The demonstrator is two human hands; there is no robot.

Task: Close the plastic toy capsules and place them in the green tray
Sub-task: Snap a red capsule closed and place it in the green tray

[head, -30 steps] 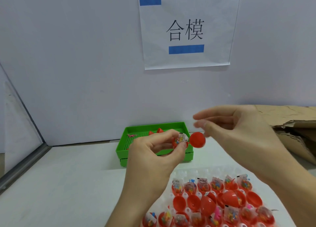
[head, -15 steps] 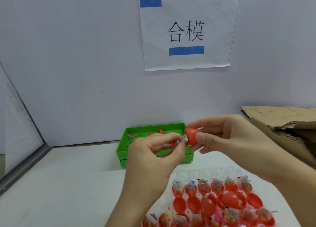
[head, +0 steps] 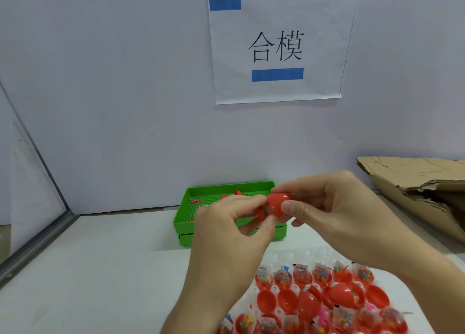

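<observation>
closing one capsule in mid-air, above the near edge of the green tray [head: 185,214]: right hand [head: 334,207] pinching the red cap half [head: 276,202] between thumb and curled fingers, left hand [head: 231,223] pinching the filled lower half [head: 261,211] with fingertips, the two halves meeting at an angle and, by the look of it, not yet snapped shut. judging the step as the mating of the shells, with the seam partly hidden behind the fingers, so not telling whether the rims are seated. calling next for squaring the cap over the lower rim, tucking any packet corner inside, and squeezing both halves together until closed, then reaching forward to the tray. handling smooth, glossy, hard red plastic, egg-shaped, likely slippery and prone to popping sideways if pressed off-axis. seeing a perforated, grid-floored tray of bright moulded plastic standing against the wall, with a few red pieces and a small pink toy [head: 196,200] lying in it. waiting below the hands in a clear blister holder [head: 302,254]: rows of open red halves [head: 327,298], many stuffed with crinkly clear packets of coloured bits, some empty and bowl-like. lying at the right: torn, corrugated brown cardboard [head: 412,177], matte and creased.
</observation>
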